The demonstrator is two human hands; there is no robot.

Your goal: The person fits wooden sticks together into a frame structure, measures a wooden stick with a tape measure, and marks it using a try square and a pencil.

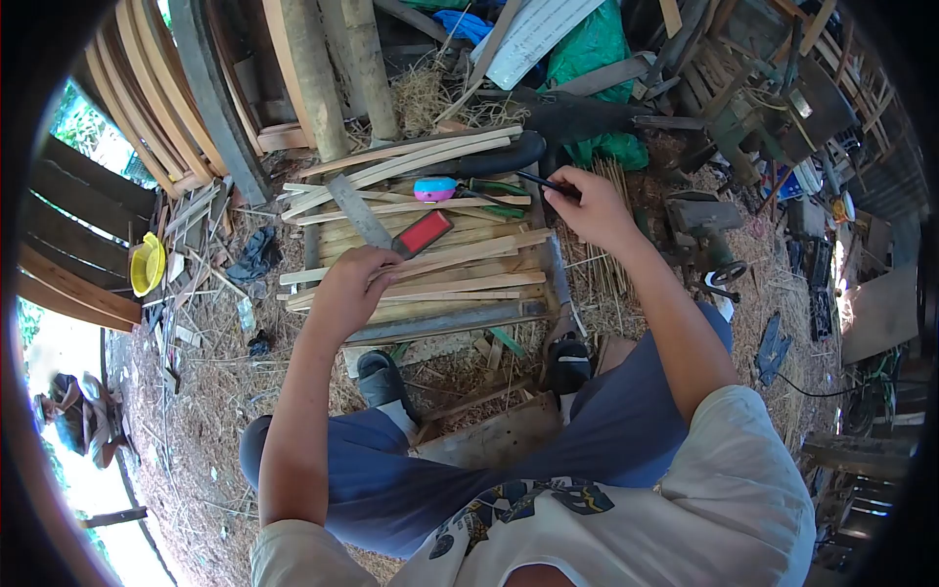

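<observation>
My left hand (350, 286) is closed at the near end of a try square, beside the thin wooden strips (469, 256); whether it grips the square or a strip I cannot make out. The square has a metal blade (360, 212) and a red-faced stock (424, 233). My right hand (590, 207) pinches a dark, slender tool (534, 179) at the right edge of the low slatted bench (430, 321). Between the hands lie a pink and blue object (435, 189) and a green-handled tool (501, 208), among more strips.
A yellow basin (148, 264) stands at the left near curved wooden pieces. Shavings and scraps cover the ground. Machinery (704, 213) stands at the right, with a cable (822, 393) on the ground. Another person (83, 416) is at the far left. My feet flank a wooden frame (489, 435).
</observation>
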